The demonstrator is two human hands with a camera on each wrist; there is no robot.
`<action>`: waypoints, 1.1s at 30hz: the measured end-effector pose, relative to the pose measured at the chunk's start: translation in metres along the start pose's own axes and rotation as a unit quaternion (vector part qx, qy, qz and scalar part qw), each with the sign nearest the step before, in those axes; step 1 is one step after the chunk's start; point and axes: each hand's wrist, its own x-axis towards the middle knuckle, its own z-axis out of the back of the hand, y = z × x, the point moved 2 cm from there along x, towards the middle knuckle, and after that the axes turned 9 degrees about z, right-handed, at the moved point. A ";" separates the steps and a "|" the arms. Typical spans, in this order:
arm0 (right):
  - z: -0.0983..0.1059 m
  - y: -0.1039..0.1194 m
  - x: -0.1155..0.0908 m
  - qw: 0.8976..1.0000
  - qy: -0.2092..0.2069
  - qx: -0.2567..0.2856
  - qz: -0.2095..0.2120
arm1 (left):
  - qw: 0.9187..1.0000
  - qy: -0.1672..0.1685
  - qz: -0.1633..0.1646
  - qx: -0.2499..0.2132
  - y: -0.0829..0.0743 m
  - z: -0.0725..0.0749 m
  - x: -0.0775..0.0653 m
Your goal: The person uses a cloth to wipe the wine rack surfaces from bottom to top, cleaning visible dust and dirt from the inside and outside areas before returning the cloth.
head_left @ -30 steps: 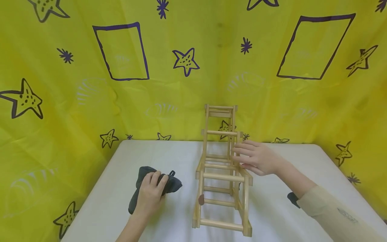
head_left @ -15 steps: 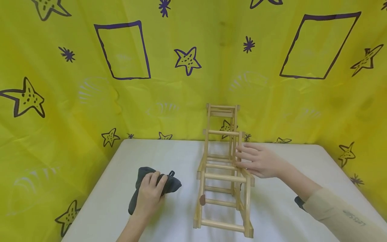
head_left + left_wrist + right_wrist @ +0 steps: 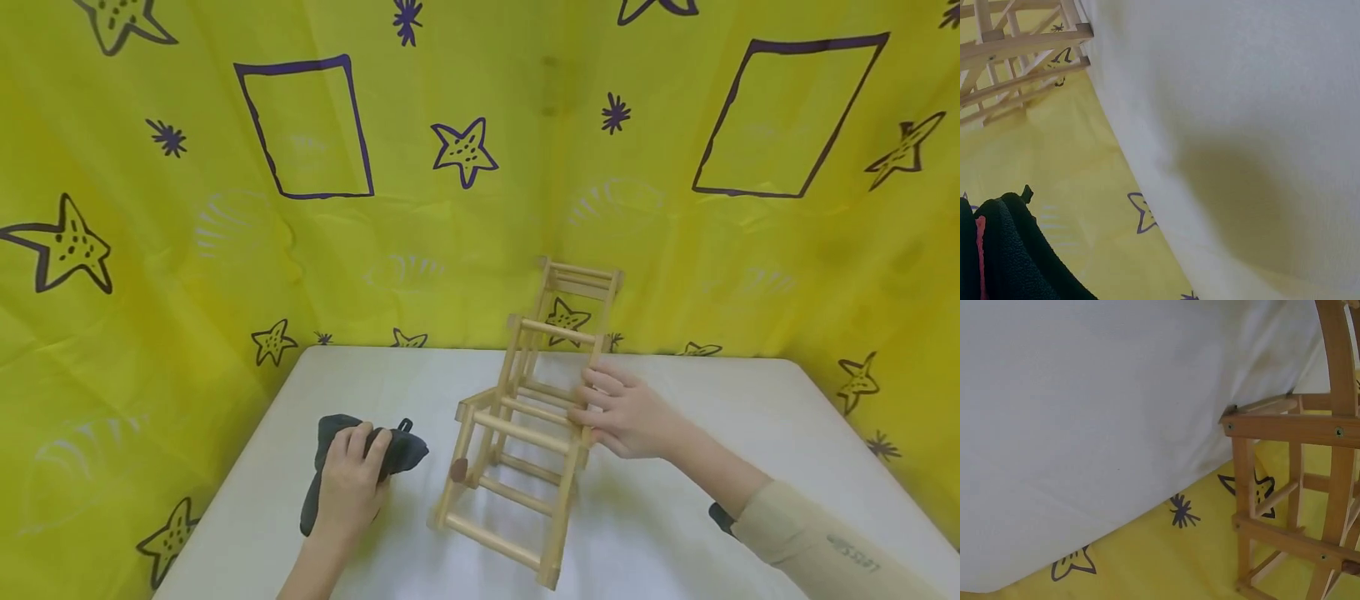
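My left hand (image 3: 351, 479) grips a bunched dark green cloth (image 3: 407, 451) with a small loop on it. In the left wrist view, the cloth (image 3: 1029, 256) shows a pink line. A pale wooden rack (image 3: 521, 433), stepped and ladder-like with round rungs, stands at an angle in the middle of the table. My right hand (image 3: 633, 417) holds the rack's right side around mid-height, its fingers reaching past an upright. A brown patch (image 3: 459, 470) marks the near left post. Neither hand shows in the wrist views; the rack (image 3: 1285, 429) appears at right in the right wrist view.
Beneath everything is a white-covered table (image 3: 675, 533). A yellow curtain (image 3: 420, 225) with dark stars and frames hangs behind and at both sides. A dark wrist device (image 3: 722, 517) sits by the right sleeve (image 3: 810, 533).
The rack has turned, its near end swinging left and its far end right. My right hand has come onto its side and moved slightly left. My left hand has shifted a little left with the cloth.
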 end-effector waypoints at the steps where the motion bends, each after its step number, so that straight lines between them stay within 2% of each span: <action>1: 0.000 0.002 0.002 1.000 0.004 -0.006 -0.005 | 1.000 -0.001 0.002 0.002 0.001 0.001 0.000; 8: -0.004 0.004 0.009 0.998 0.024 -0.033 -0.057 | 1.000 -0.013 0.020 0.017 0.008 0.001 0.003; 19: -0.016 -0.001 0.016 0.991 0.030 -0.028 -0.126 | 0.998 -0.026 0.051 0.037 0.015 -0.002 0.005; 28: -0.033 -0.001 0.045 0.981 0.046 -0.045 -0.186 | 0.997 -0.031 0.061 0.042 0.020 0.006 0.004; 33: -0.044 -0.002 0.061 0.970 0.078 -0.041 -0.228 | 0.997 -0.019 0.069 0.042 0.019 0.007 0.002</action>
